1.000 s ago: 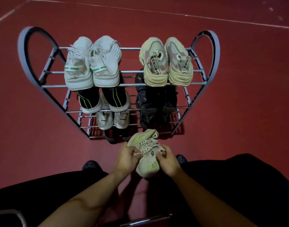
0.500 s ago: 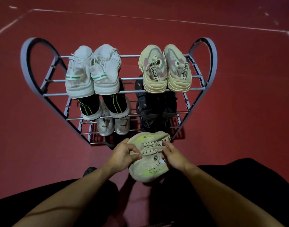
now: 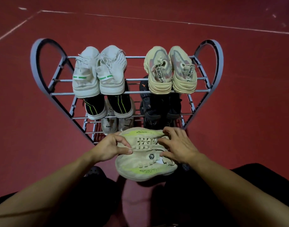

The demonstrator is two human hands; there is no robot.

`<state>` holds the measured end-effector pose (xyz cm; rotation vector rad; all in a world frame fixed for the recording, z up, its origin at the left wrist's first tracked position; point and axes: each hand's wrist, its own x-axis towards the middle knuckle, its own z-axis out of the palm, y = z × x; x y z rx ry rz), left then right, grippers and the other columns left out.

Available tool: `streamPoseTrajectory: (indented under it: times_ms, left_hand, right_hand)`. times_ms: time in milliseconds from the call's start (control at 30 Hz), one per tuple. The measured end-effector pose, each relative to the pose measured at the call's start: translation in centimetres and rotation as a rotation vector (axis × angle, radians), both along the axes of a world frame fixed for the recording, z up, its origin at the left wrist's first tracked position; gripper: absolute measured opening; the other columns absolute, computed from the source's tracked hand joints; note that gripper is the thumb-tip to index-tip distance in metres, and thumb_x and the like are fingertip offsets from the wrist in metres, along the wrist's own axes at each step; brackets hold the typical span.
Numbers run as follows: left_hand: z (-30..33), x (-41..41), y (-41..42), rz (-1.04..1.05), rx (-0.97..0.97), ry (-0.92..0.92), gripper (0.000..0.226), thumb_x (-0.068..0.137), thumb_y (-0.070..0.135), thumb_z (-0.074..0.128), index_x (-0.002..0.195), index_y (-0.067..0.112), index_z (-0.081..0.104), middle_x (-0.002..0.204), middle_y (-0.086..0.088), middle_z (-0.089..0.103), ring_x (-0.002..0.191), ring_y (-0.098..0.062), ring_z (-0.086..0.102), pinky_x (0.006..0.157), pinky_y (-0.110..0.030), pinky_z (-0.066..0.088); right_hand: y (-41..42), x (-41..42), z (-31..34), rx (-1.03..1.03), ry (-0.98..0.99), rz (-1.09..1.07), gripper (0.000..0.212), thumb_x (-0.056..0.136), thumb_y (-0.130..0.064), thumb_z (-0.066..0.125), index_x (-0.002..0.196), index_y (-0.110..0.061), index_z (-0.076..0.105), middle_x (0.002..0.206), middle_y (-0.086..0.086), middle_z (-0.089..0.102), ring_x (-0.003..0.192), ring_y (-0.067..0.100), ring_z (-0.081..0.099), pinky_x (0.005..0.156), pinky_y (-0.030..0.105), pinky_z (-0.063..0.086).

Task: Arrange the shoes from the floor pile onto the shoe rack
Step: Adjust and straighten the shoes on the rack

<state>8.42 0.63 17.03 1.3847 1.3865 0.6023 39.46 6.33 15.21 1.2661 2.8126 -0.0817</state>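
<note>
Between left hand [image 3: 107,149] and right hand [image 3: 179,145]: beige shoes [image 3: 145,163], gripped.

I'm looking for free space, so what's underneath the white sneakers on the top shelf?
Under the white sneakers sit black shoes with green stripes, heels showing. Below those, pale shoes peek out. Their toes and the shelves further back are covered.

I hold a beige pair of shoes [image 3: 145,156] side by side, just in front of the rack [image 3: 207,94] on the red floor [image 3: 26,128]. My left hand [image 3: 110,149] pinches its left edge; my right hand [image 3: 178,146] lies curled over the laces. White sneakers [image 3: 99,72] and tan shoes [image 3: 170,71] sit on the top tier, darker pairs below.
</note>
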Motion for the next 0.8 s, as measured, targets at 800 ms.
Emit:
streamPoseTrajectory:
  times_ms: [800]
  left_hand:
    - [-1.3, -4.9, -0.9, 0.004, 0.033, 0.153, 0.062, 0.059, 0.075, 0.078, 0.106, 0.034, 0.075, 0.115, 0.008, 0.062, 0.109, -0.012, 0.063, 0.099, -0.034, 0.052]
  right_hand:
    - [-1.1, -2.7, 4.1, -0.165, 0.144, 0.167, 0.030, 0.102, -0.047, 0.029, 0.090, -0.027, 0.048, 0.079, -0.011, 0.044, 0.078, 0.009, 0.039, 0.068, 0.027, 0.037]
